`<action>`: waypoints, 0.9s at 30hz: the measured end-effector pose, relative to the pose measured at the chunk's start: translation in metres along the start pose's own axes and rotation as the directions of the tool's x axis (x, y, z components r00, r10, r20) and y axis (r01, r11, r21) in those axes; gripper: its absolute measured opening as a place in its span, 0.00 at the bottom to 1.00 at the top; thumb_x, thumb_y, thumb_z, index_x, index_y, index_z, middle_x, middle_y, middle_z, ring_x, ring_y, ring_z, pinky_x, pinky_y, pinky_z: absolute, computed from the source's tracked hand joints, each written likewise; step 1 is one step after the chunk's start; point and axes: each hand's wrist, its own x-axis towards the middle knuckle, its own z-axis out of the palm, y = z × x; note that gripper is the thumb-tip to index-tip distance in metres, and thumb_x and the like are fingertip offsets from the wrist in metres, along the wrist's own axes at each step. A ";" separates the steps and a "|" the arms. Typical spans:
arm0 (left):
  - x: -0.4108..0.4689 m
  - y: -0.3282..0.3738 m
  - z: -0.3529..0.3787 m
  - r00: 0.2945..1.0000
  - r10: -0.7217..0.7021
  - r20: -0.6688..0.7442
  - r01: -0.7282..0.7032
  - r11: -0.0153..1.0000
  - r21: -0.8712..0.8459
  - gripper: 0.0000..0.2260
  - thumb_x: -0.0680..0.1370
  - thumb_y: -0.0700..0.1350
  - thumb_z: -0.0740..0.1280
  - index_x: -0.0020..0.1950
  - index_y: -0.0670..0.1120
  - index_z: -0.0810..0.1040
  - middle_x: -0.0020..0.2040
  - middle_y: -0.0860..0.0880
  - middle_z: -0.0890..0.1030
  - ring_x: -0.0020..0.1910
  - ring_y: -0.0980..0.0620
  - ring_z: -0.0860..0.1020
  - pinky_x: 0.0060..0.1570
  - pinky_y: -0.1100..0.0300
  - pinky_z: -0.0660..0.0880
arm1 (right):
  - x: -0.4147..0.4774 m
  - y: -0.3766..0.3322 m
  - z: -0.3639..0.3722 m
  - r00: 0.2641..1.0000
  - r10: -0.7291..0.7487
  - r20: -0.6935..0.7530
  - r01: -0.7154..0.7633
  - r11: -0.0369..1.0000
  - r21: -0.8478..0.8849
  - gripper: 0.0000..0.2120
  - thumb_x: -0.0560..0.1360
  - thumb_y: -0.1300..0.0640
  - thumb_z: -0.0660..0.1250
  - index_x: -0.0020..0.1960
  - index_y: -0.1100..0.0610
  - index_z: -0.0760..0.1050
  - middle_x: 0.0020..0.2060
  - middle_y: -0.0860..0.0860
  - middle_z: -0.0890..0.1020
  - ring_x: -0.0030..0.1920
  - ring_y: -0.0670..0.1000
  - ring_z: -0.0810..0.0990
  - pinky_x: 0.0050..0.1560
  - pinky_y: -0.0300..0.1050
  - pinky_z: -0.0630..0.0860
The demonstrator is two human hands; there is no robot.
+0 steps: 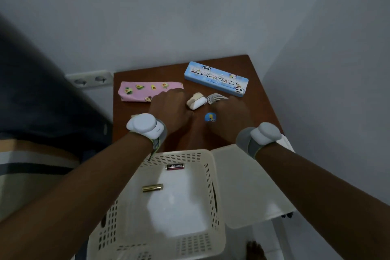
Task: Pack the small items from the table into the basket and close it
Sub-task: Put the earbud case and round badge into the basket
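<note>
Down in the basket (pixel 211 177) you already have a battery (pixel 174 167) and a gold tube (pixel 152 187); its lid (pixel 249 186) lies open to the right; on the table (pixel 255 69) wait the pink pouch (pixel 145 91), panda case (pixel 216 79), white charger (pixel 195 101), its cable (pixel 216 98) and a blue round piece (pixel 210 117); your left hand (pixel 168 105) touches the pouch's near edge, your right hand (pixel 232 116) sits at the cable, just beside the charger; both sets of fingers curl downward and seem empty, though I cannot tell for sure.

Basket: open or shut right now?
Open. The basket has its lid swung aside to the right, and a battery and a gold tube lie on its floor.
</note>
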 end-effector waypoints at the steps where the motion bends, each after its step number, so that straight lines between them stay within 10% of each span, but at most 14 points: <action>1: 0.010 0.000 0.010 1.000 0.006 0.015 -0.006 1.000 0.000 0.14 0.72 0.58 0.70 0.51 0.50 0.79 0.52 0.47 0.82 0.50 0.42 0.80 0.43 0.52 0.73 | 0.003 0.001 0.009 1.000 0.012 0.010 -0.012 1.000 0.018 0.20 0.69 0.39 0.69 0.54 0.51 0.80 0.50 0.54 0.83 0.53 0.57 0.79 0.50 0.49 0.76; 27: 0.031 0.006 0.026 0.983 -0.023 0.183 0.014 0.999 0.050 0.19 0.69 0.54 0.74 0.59 0.51 0.81 0.57 0.43 0.81 0.55 0.40 0.80 0.49 0.51 0.77 | -0.023 0.008 0.002 0.999 0.041 -0.002 -0.041 0.997 0.069 0.21 0.70 0.44 0.70 0.61 0.49 0.80 0.56 0.51 0.81 0.57 0.54 0.77 0.52 0.49 0.76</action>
